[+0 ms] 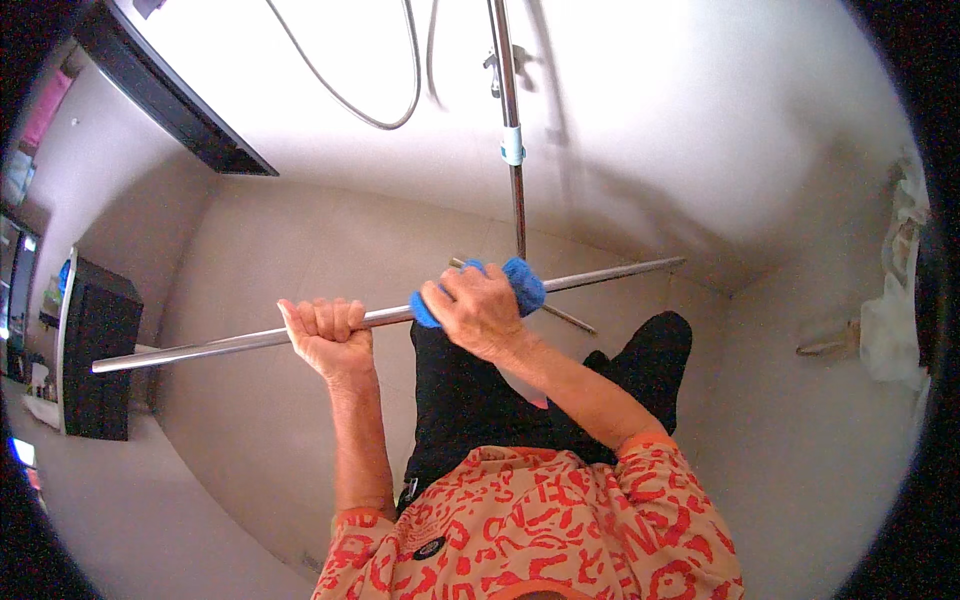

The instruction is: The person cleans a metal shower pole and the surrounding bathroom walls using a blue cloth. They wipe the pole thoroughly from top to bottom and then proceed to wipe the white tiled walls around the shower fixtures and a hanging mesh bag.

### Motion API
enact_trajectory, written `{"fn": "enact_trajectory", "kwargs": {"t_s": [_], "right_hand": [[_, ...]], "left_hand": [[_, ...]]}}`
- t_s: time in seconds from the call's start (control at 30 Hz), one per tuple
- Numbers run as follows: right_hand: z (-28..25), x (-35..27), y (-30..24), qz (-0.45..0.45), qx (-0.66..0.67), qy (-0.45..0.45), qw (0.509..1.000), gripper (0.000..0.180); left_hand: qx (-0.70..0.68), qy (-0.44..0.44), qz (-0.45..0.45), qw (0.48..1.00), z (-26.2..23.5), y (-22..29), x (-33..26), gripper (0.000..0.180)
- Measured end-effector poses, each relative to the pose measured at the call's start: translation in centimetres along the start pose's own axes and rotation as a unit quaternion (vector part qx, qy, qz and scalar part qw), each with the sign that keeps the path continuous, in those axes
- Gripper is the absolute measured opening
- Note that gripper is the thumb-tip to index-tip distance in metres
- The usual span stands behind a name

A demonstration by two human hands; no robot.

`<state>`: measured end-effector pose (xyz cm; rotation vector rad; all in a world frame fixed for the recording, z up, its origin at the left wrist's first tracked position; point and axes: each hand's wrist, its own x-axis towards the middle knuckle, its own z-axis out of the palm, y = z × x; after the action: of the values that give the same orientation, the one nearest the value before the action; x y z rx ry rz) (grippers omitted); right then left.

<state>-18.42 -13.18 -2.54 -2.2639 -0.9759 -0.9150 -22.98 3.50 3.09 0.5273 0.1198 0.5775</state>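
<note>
A long shiny metal pole [215,346] lies across my front, its left end a little nearer to me than its right. My left hand [330,335] is closed around it left of the middle. Over the middle of the pole, my right hand [475,308] grips a blue cloth [524,287] wrapped about the metal. The cloth sticks out on both sides of the fingers. Just beyond my right hand stands an upright metal pole [519,205] with a pale blue collar [512,146]; its lower end is partly hidden behind the cloth.
A thin bar [568,319] at floor level shows past the cloth. Against the white wall hang a grey hose [385,124] and a metal tap [494,75]. A dark cabinet [105,350] stands at left, below a black panel [180,90]. White plastic bags [893,315] hang at right.
</note>
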Motion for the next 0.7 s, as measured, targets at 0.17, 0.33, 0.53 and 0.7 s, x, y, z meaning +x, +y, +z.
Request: {"fn": "enact_trajectory", "kwargs": {"t_s": [0.17, 0.33, 0.53, 0.7], "right_hand": [[-0.2, 0.3, -1.2, -0.007, 0.003, 0.014, 1.0, 0.013], [-1.4, -2.2, 2.7, -0.021, -0.047, 0.003, 0.999, 0.009], [-2.5, -8.4, 10.8, 0.0, -0.103, -0.059, 0.993, 0.015], [-4.4, -11.8, 13.2, 0.035, -0.102, -0.086, 0.991, 0.02]], "left_hand": [[-0.002, -0.069, -0.022, 0.997, -0.9, -0.2, 0.2, 0.052], [-0.028, -0.014, -0.035, 0.999, -1.0, 0.5, 0.8, 0.052], [-0.057, -0.021, -0.039, 0.997, -4.1, 2.2, 3.5, 0.052], [-0.049, -0.093, -0.069, 0.992, -6.5, 6.2, 5.8, 0.05]]}}
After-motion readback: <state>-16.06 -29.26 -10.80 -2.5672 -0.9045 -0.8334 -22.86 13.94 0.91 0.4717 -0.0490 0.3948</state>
